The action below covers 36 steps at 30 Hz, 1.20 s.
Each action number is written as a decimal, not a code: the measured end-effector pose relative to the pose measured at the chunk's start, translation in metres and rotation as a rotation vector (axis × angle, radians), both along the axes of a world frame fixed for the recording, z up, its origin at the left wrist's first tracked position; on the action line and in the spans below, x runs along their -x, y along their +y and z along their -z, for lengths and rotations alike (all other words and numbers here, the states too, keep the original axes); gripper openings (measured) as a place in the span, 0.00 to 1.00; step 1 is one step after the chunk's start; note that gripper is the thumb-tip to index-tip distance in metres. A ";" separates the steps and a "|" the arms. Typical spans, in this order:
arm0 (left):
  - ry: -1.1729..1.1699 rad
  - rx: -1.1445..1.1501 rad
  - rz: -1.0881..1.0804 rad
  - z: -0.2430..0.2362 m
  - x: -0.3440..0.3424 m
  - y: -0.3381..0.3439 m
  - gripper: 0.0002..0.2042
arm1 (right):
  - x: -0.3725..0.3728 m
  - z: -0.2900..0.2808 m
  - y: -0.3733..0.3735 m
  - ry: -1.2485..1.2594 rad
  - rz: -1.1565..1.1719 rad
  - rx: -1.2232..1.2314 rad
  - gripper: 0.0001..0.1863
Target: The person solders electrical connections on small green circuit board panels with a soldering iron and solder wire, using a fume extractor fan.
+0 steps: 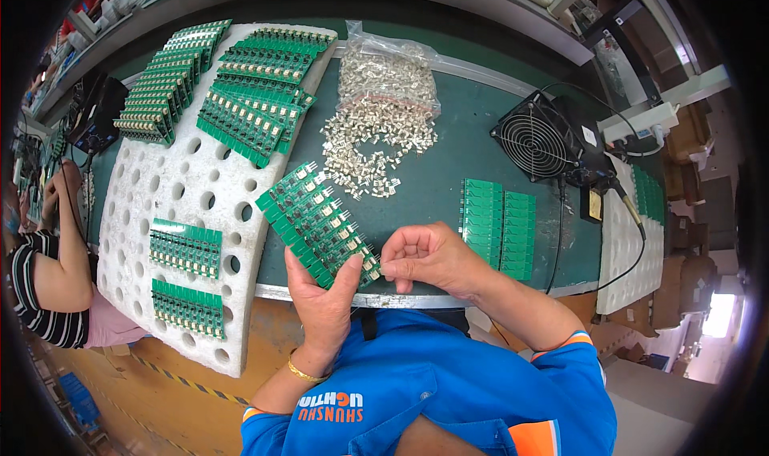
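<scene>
My left hand (324, 296) grips a green circuit board panel (308, 215), tilted, with rows of black and pale components and metal pieces along its right edge. My right hand (424, 260) is pinched at the panel's lower right end; whatever is between its fingertips is too small to make out. Just above the panel, a loose pile of small silver connectors (372, 147) spills in front of a clear plastic bag (384, 67) full of similar pieces.
Perforated white foam (208, 191) bears several panels on the left, another foam board (621, 272) stands right. Two bare green panels (497, 228) lie beside a black fan unit (533, 139) with a corded iron (629, 203). A co-worker's arm (60, 272) is at far left.
</scene>
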<state>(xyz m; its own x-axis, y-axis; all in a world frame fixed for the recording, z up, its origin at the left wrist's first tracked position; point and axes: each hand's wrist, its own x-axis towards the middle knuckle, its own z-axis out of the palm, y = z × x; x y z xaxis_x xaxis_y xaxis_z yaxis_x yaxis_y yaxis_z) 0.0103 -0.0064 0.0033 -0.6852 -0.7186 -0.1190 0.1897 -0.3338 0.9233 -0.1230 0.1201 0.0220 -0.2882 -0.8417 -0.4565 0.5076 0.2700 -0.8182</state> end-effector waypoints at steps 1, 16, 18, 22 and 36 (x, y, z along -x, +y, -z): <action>-0.001 -0.001 0.000 0.000 0.000 0.000 0.26 | 0.000 0.000 0.000 0.018 0.003 0.001 0.08; -0.025 0.017 0.022 0.001 -0.001 -0.002 0.25 | 0.000 -0.004 -0.005 0.033 0.007 -0.059 0.06; -0.031 0.037 0.019 0.000 -0.001 -0.002 0.25 | 0.000 -0.004 -0.005 0.034 0.006 -0.068 0.05; -0.024 0.041 0.016 0.001 -0.001 -0.001 0.25 | -0.002 -0.004 -0.004 0.048 0.026 -0.055 0.05; -0.029 0.046 0.024 -0.002 0.000 0.000 0.25 | -0.003 -0.003 -0.002 0.060 0.044 -0.056 0.06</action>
<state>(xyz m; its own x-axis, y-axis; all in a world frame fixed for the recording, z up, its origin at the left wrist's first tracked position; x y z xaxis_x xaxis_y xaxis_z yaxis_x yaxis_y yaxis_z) 0.0107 -0.0067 0.0058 -0.6993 -0.7070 -0.1057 0.1554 -0.2946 0.9429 -0.1199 0.1179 0.0245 -0.3527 -0.8011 -0.4836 0.4706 0.2949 -0.8316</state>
